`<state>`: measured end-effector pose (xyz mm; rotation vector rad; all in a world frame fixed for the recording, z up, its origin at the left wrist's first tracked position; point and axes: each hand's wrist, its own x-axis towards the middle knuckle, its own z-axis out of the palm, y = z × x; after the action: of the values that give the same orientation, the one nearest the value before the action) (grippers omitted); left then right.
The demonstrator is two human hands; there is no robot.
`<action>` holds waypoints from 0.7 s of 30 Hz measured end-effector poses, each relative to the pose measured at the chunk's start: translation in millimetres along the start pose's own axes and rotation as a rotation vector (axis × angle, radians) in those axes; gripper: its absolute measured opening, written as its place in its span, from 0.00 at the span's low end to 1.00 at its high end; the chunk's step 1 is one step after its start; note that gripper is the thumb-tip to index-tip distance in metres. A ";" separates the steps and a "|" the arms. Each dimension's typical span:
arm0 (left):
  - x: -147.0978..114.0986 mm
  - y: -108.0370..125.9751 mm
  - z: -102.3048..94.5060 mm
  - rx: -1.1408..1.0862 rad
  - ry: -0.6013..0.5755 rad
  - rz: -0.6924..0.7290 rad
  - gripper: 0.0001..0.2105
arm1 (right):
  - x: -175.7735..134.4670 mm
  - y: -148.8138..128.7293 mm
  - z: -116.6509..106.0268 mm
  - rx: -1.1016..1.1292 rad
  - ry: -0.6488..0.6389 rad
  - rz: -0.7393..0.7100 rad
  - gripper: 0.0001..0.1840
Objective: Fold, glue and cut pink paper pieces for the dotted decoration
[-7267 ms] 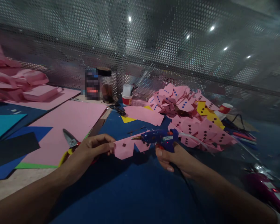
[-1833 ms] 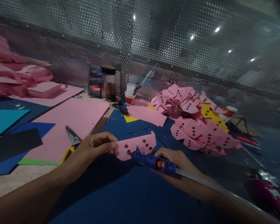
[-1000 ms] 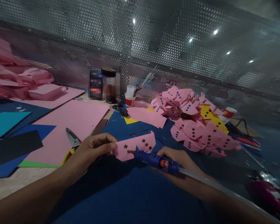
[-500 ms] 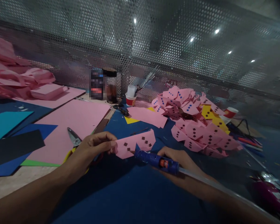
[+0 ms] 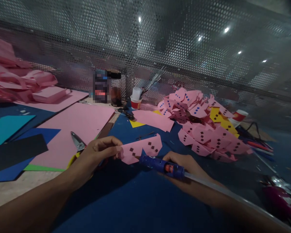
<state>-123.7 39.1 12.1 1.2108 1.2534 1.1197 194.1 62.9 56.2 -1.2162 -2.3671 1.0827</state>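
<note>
Perforated metal screen (image 5: 160, 38) behind a cluttered blue counter (image 5: 126, 194). Pinched above it in the left hand's (image 5: 103, 150) grip: a notched pink paper piece (image 5: 138, 145). Wrapped in the right hand's (image 5: 183, 160) grip: a blue glue gun (image 5: 156, 164), nozzle (image 5: 136, 157) beside the notch. Since a second ago, drawn back slightly, baring the lower dark square (image 5: 134, 154) left of it: likely newly placed.

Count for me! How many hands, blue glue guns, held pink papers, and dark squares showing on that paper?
Hands: 2 (left hand, right hand)
Blue glue gun: 1
Held pink paper: 1
Dark squares showing on it: 5
Total: 9
</note>
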 end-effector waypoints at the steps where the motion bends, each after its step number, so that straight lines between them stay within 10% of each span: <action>1: -0.1 0.0 -0.1 0.008 0.005 0.000 0.09 | -0.1 -0.4 -0.1 0.000 -0.002 -0.004 0.06; 21: -2.5 -2.8 7.1 0.144 -0.215 0.030 0.13 | 12.5 -2.8 -7.3 0.328 0.177 0.124 0.22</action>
<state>-116.9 36.2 9.1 1.4224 1.1692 0.9062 188.6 75.3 62.1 -1.2879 -1.9140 1.2821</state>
